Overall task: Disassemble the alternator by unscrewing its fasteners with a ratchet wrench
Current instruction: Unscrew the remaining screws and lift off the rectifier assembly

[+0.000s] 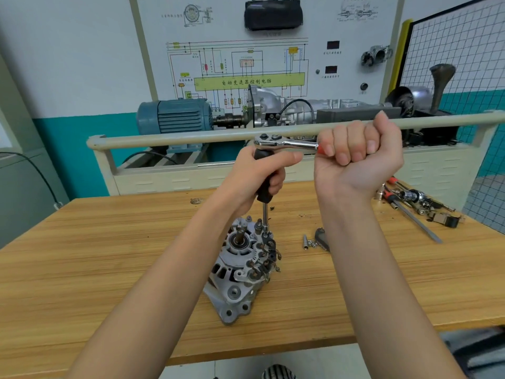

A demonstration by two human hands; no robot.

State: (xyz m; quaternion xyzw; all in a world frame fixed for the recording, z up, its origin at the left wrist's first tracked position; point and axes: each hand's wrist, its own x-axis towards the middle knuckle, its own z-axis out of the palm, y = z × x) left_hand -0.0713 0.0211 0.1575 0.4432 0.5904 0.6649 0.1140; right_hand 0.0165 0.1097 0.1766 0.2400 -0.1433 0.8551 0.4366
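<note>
The grey alternator (240, 272) stands on the wooden bench (109, 255) with its rear end up, shaft and rectifier exposed. A chrome ratchet wrench (284, 144) sits level above it, on top of a black-handled extension (264, 187) whose thin steel shank runs down onto a fastener at the alternator's upper right rim. My left hand (259, 173) grips the black handle of the extension. My right hand (358, 151) is a fist wrapped round the wrench's red handle, hiding most of it.
Loose screws and small sockets (310, 243) lie right of the alternator beside a dark part (322, 239). A pile of tools (418, 203) with a long rod lies at the bench's right. Behind the bench stands a training rig with a beige rail (191, 138) and a blue motor (175, 116).
</note>
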